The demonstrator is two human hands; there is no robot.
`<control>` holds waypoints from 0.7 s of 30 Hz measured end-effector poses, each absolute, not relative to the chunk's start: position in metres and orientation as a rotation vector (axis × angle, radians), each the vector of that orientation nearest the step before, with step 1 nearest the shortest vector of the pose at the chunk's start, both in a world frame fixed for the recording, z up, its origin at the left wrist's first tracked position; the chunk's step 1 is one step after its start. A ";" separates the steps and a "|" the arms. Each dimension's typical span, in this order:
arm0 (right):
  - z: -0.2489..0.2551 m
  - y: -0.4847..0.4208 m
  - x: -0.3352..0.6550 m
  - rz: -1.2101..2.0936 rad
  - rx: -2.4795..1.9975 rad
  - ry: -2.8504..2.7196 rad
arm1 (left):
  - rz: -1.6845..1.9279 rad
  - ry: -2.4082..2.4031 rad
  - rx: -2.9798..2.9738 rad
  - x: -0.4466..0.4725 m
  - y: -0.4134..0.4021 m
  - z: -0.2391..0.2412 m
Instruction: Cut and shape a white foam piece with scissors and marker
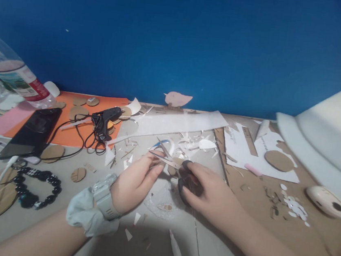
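Observation:
My right hand point(209, 192) is closed through the black handles of a pair of scissors point(171, 163), whose blades point left and stand slightly apart. My left hand point(135, 179), with a watch and a grey scrunchie on its wrist, pinches a small white piece point(170, 147) at the blades. Both hands hover over the middle of the table, above white paper offcuts point(187, 140) and a cut white shape point(163, 204) lying below them.
A black glue gun point(105, 117) with its cord lies on orange paper point(68, 132). A phone point(31, 132), bead bracelet point(36, 188) and plastic bottle point(13, 73) are on the left. Cardboard discs point(279, 161), a white sheet and a white round object point(328, 201) lie on the right.

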State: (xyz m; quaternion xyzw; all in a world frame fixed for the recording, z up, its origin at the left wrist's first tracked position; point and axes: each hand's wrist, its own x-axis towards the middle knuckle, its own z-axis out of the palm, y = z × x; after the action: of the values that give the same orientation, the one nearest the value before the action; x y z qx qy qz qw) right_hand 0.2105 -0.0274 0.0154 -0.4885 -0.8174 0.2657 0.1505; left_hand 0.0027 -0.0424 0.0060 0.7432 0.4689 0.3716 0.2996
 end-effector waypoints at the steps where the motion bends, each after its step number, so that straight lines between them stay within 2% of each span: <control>1: 0.016 -0.027 0.210 0.757 -1.402 -2.347 | 0.989 1.241 1.970 0.003 -0.042 0.006; 21: 0.019 -0.028 0.209 0.724 -1.402 -2.347 | 0.980 1.200 1.913 0.001 -0.040 0.006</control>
State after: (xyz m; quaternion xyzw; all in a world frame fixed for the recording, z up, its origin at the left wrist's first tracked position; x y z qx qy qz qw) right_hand 0.2086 -0.0281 0.0188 -0.4896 -0.8198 0.2527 0.1561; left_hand 0.0014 -0.0404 0.0061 0.7328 0.4596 0.3751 0.3333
